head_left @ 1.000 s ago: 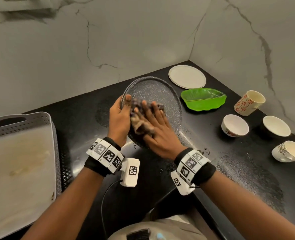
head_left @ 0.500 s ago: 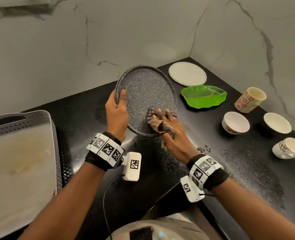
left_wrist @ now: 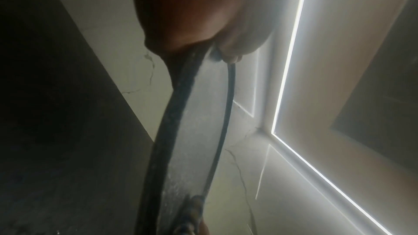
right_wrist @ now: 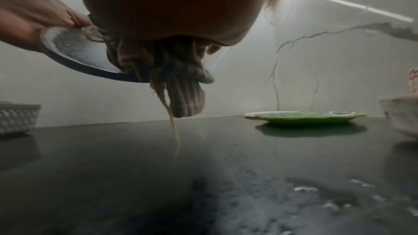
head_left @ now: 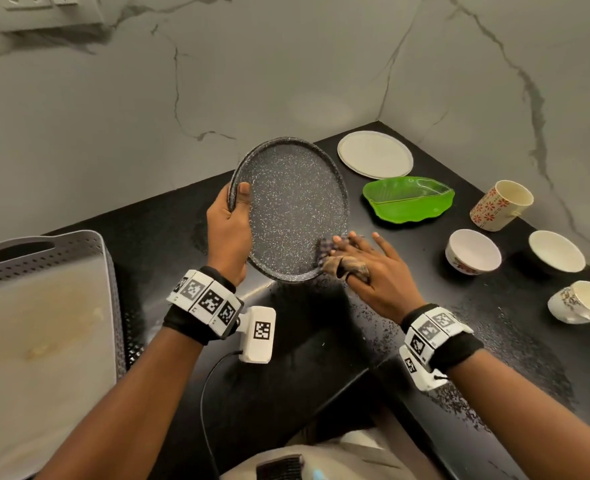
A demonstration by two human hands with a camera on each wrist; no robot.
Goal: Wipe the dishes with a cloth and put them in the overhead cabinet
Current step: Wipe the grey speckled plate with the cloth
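A dark speckled plate point(head_left: 293, 206) is held tilted above the black counter point(head_left: 169, 237). My left hand point(head_left: 229, 233) grips its left rim, thumb on the face and fingers behind. In the left wrist view the plate point(left_wrist: 172, 131) shows edge-on below my left hand point(left_wrist: 192, 15). My right hand point(head_left: 373, 271) holds a brown checked cloth point(head_left: 338, 259) against the plate's lower right rim. Its fingers are stretched out and the thumb pinches the cloth. In the right wrist view the cloth point(right_wrist: 181, 85) hangs bunched under my palm, over the edge of the plate point(right_wrist: 74, 49).
To the right on the counter lie a white plate point(head_left: 375, 154), a green leaf-shaped dish point(head_left: 408, 199), a flowered cup point(head_left: 501, 204), two bowls point(head_left: 473, 251) point(head_left: 556, 251) and a tipped cup point(head_left: 581, 301). At the left stands a grey perforated tray point(head_left: 40, 306). Water drops spot the counter near me.
The left hand has lifted the plate and tilted it more upright. The right hand has slid the cloth from the plate's middle down to its lower right rim.
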